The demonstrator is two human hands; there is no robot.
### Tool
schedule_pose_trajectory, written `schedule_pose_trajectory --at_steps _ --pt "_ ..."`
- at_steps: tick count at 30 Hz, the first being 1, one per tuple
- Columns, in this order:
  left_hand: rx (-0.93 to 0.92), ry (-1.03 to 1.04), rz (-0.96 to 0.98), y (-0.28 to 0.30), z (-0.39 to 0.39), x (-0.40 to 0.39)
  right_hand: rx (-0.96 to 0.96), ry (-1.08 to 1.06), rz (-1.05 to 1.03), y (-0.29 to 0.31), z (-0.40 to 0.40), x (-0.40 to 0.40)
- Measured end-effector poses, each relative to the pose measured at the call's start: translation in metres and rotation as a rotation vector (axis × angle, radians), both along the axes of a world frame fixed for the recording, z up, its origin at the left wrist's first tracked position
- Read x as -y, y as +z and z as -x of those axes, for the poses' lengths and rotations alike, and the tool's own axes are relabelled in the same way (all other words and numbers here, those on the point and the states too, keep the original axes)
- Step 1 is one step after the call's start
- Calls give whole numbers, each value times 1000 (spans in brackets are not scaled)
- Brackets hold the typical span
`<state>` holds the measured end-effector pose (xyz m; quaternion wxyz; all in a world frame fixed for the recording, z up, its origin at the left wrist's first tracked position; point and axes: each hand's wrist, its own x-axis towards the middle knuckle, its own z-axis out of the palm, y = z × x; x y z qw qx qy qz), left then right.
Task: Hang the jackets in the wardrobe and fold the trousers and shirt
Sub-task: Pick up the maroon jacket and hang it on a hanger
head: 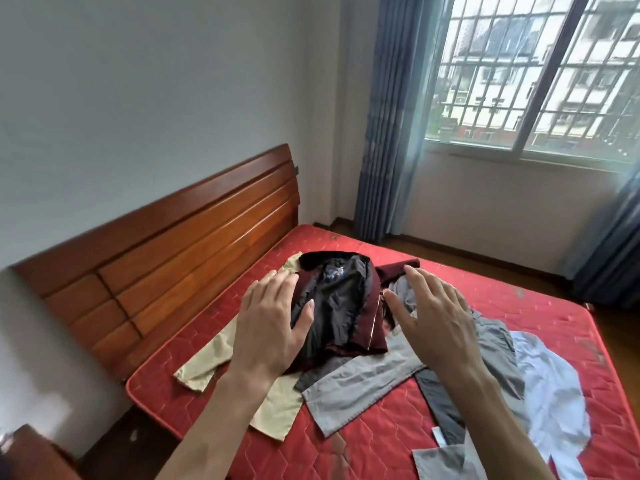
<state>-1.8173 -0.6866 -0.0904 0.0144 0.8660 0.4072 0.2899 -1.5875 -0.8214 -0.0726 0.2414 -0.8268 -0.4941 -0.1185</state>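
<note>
both hands hover with fingers spread; left hand [273, 327] is nearer the maroon jacket [341, 303], heaped between them, right hand [433, 317] over the grey jacket [374, 372].

I see both my bare forearms reaching forward from the bottom of the view, side by side and apart. My left hand [273, 327] is palm down, fingers straight and together, thumb spread to the right. My right hand [433, 313] is also palm down, fingers extended and slightly parted, thumb angled left toward the other hand. Neither hand grips anything.
</note>
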Motion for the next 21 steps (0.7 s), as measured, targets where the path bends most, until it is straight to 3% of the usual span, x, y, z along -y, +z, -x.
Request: schedule_pose_trajectory --at_steps 21 --pt "-53 -148 15 -54 -106 -205 -111 -130 88 -60 -77 -180"
